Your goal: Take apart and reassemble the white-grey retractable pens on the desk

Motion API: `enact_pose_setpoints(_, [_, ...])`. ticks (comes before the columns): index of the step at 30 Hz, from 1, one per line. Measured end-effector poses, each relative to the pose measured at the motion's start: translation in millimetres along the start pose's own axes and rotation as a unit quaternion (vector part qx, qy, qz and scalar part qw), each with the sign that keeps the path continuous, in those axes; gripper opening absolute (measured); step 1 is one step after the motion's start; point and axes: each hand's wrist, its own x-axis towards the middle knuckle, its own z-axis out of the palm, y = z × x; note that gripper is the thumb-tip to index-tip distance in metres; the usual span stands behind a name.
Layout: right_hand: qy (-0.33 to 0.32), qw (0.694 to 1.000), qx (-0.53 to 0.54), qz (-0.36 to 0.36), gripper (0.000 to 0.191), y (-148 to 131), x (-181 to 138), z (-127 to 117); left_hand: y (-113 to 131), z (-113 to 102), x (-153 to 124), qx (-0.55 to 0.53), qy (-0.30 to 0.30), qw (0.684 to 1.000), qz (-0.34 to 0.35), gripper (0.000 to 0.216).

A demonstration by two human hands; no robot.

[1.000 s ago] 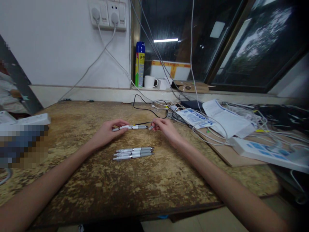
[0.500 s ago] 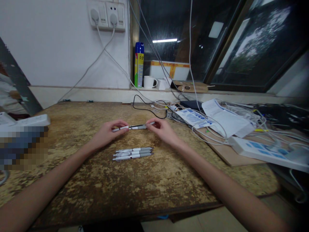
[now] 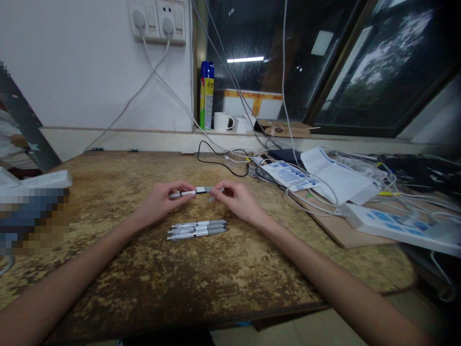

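Table: broad, brown-and-yellow wooden top point(image 3: 252, 269), its surface worn and mottled.

Arms: two, bare, reaching in from the lower corners and resting at the table's middle. Left hand point(image 3: 162, 199): thumb and fingers clamped on the barrel of a slim white-and-grey plastic pen point(image 3: 203, 189). The pen lies nearly level, its grey rear end showing inside the curl of the fingers, its grey grip pointing at the right hand point(image 3: 239, 197). Right thumb and forefinger: closed together on a small pale-grey piece point(image 3: 212, 198) — tilted, just beside the grip. Whether the grip touches the right fingertips cannot be told.

Sheet: flat, white, paper-like, printed in blue point(image 3: 288, 176), right of the hands; lettering too small to read.

Canister: tall spray can, blue cap over yellow, green and silver body point(image 3: 206, 101), upright on the sill; dark Chinese characters on the yellow part, blurred.

Pens: three, slim, clear, white and grey point(image 3: 198, 230), side by side, nearer the viewer than the hands — grey grips to the right; any markings too small to read.
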Motion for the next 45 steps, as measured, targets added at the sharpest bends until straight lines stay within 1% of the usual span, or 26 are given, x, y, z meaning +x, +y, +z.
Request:
enact_pose_setpoints(2, [-0.007, 1.000, -0.002, 0.014, 0.023, -2, 0, 0, 1, 0, 0, 0.001, 0.001, 1.000, 0.004, 0.033])
enact_pose_setpoints(8, [-0.012, 0.999, -0.006, 0.043, 0.025, -4, 0, 0, 4, 0, 0, 0.003, -0.020, 0.999, 0.033, 0.032])
enact_pose_setpoints(18, [-0.014, 1.000, -0.020, 0.020, 0.023, -3, 0, 1, -3, 3, 1, -0.009, -0.019, 0.998, 0.057, 0.031])
enact_pose_setpoints(32, [-0.013, 1.000, -0.013, 0.015, 0.024, 0, -3, 6, -3, 7, -1, -0.020, -0.018, 0.998, 0.059, 0.030])
enact_pose_setpoints(38, [-0.019, 0.998, -0.020, 0.049, 0.025, 2, -2, 9, -5, 9, 0, -0.014, -0.031, 0.998, 0.053, 0.032])
enact_pose_setpoints(43, [-0.027, 0.998, -0.029, 0.052, 0.026, 4, -1, 8, -4, 8, 1, 0.004, -0.041, 0.997, 0.058, 0.034])
enact_pose_setpoints(45, [-0.026, 0.998, -0.019, 0.061, 0.030, 5, 0, 7, -5, 7, 1, 0.006, -0.042, 0.998, 0.056, 0.034])
